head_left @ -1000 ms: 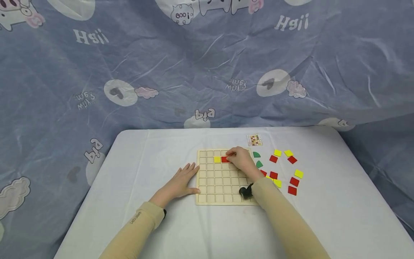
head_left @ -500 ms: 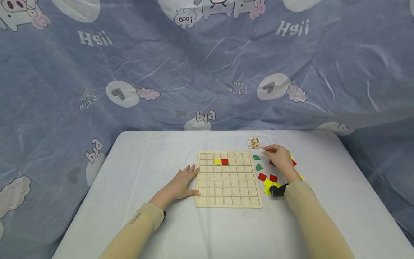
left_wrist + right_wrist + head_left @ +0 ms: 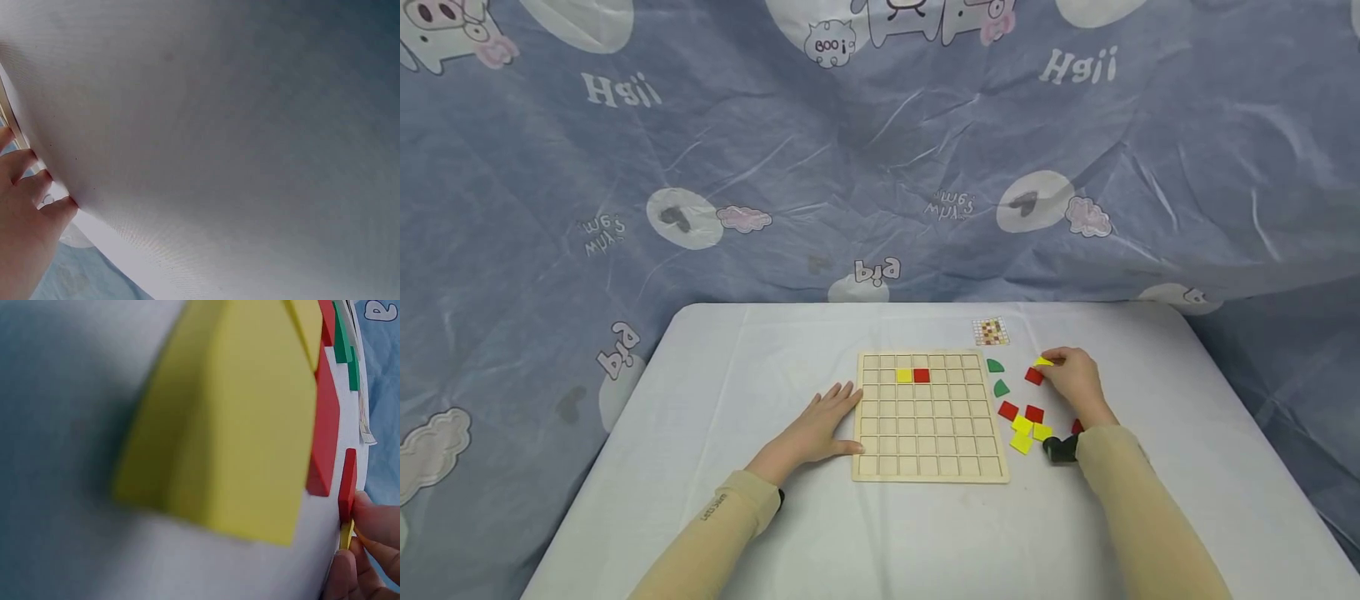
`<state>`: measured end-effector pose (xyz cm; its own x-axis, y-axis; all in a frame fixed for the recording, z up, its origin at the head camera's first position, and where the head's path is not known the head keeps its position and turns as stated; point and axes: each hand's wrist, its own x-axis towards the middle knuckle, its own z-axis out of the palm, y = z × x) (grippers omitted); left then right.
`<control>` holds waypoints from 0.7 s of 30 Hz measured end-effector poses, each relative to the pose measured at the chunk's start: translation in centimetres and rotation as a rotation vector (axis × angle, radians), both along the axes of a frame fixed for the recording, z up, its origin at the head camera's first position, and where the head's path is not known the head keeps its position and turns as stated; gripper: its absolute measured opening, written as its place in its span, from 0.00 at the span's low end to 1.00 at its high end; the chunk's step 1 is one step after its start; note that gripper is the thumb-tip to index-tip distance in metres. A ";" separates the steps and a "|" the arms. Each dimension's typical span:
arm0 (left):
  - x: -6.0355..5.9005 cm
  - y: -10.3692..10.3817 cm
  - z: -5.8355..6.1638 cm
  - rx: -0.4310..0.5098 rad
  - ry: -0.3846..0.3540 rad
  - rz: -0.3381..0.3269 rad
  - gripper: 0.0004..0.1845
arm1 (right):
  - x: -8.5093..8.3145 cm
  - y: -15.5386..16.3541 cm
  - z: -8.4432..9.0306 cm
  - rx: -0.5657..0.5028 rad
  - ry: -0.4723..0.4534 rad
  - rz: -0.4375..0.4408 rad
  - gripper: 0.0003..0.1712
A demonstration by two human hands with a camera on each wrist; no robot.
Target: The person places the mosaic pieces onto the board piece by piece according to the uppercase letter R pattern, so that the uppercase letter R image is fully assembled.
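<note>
A wooden grid board [image 3: 930, 478] lies on the table, with a yellow tile [image 3: 904, 376] and a red tile [image 3: 921, 376] side by side in its second row. My left hand [image 3: 818, 428] rests flat at the board's left edge, fingers spread and thumb touching the frame. To the right of the board, my right hand [image 3: 1077, 385] pinches another yellow square tile [image 3: 346, 536] between thumb and fingers. Right beside that tile lies a red tile [image 3: 1034, 377]. The right hand and wrist cover some of the loose tiles.
Between board and right wrist, several loose red and yellow tiles [image 3: 1021, 443] lie in a cluster. Two green quarter-round pieces [image 3: 995, 366] sit by the board's right edge. A small printed pattern card [image 3: 991, 332] lies behind them, and a patterned cloth [image 3: 820, 150] hangs beyond the table.
The right hand has left the red tile on the board and moved right to the loose pieces, where it now pinches a yellow tile. The left hand has stayed in place.
</note>
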<state>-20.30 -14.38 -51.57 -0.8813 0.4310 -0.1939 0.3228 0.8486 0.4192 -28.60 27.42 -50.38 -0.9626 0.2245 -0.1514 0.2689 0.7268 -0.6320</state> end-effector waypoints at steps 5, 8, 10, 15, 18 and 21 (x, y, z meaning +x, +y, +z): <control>0.1 0.1 0.1 0.012 -0.001 0.004 0.51 | 0.0 0.2 -0.2 0.028 0.015 -0.007 0.22; 0.0 0.1 0.2 0.008 0.001 -0.001 0.51 | 0.0 0.3 -0.3 0.031 0.025 -0.016 0.21; 0.0 0.2 0.2 0.005 0.000 -0.003 0.51 | 0.1 0.3 -0.3 0.025 0.027 -0.021 0.21; 0.0 0.2 0.1 -0.004 -0.009 0.001 0.51 | 0.3 0.0 -0.2 -0.009 0.044 -0.048 0.19; 0.0 0.2 0.0 -0.008 -0.013 0.003 0.52 | 0.4 -0.7 0.1 -0.035 0.075 -0.065 0.18; 0.0 0.2 0.0 -0.027 -0.021 0.005 0.52 | 0.4 -1.6 0.8 -0.060 0.112 -0.039 0.17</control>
<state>-20.32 -14.20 -51.58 -0.8790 0.4213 -0.2235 0.3102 0.8611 0.4029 -28.18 25.85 -49.62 -0.9650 0.2559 -0.0578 0.2216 0.6770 -0.7018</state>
